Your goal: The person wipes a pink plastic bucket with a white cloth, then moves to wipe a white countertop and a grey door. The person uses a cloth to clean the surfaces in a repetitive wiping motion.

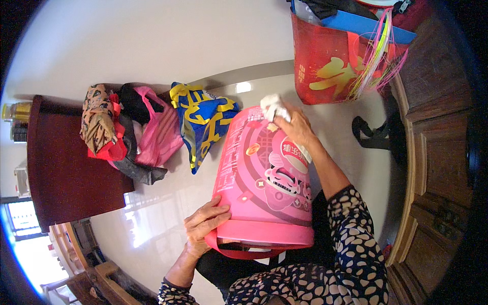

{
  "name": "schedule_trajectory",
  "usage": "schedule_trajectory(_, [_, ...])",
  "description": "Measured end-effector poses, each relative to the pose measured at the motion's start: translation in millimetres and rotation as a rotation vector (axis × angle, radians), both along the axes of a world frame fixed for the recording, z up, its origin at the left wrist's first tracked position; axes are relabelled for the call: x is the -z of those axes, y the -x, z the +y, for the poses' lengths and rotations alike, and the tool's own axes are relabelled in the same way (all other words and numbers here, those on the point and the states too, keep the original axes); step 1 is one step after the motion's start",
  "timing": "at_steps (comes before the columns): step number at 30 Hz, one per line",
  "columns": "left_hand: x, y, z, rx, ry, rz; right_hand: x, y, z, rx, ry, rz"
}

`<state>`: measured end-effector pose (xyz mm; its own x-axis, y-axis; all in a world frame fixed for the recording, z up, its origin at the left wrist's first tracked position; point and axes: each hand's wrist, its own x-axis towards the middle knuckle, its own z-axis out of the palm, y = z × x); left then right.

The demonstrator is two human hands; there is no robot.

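A large pink bucket [241, 178] with cartoon figures printed on its side lies tilted across my lap. Its wide rim faces me, and a red handle [244, 253] hangs below that rim. My left hand [204, 227] grips the bucket's left side near the rim, fingers pressed against the wall. At the far end, my right hand [296, 127] is closed around a crumpled white cloth [272, 104], which touches the bucket's surface near its base. The inside of the bucket is mostly hidden.
A blue and yellow bag [203, 117], a pink plastic bag [157, 132] and clothing lie left beside a dark red cabinet [76, 173]. A stuffed red bag [325, 66] stands at the far right, near a black sandal [373, 134] and a wooden door [437, 152].
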<state>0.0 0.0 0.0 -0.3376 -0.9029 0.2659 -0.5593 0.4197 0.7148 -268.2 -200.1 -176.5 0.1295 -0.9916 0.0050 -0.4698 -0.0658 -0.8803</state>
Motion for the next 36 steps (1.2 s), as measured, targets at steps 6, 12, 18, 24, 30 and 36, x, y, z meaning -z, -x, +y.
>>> schedule_trajectory(6, [-13.1, -2.7, -10.3, -0.003, 0.008, -0.036, -22.6, -13.4, -6.9, -0.049, -0.160, -0.081])
schedule_trajectory(12, [-9.6, -0.3, -3.9, -0.030, -0.055, -0.004, -95.5, -6.8, 67.5, -0.593, 0.205, -0.102])
schedule_trajectory(18, [-1.5, -0.9, -1.3, 0.016, -0.062, 0.042, -148.0, -14.1, 115.9, -0.791, 0.447, -0.168])
schedule_trajectory(24, [-9.9, 0.1, -3.9, 0.027, -0.037, -0.041, -146.1, -32.1, 86.4, -0.765, 0.353, -0.084])
schedule_trajectory(30, [-11.6, 1.5, -6.2, 0.072, -0.019, -0.057, -92.3, -35.7, 36.7, -0.645, 0.164, 0.120])
schedule_trajectory(36, [-14.0, 0.8, -5.9, 0.059, -0.042, -0.015, -80.1, -37.8, 18.2, -0.401, 0.158, 0.174])
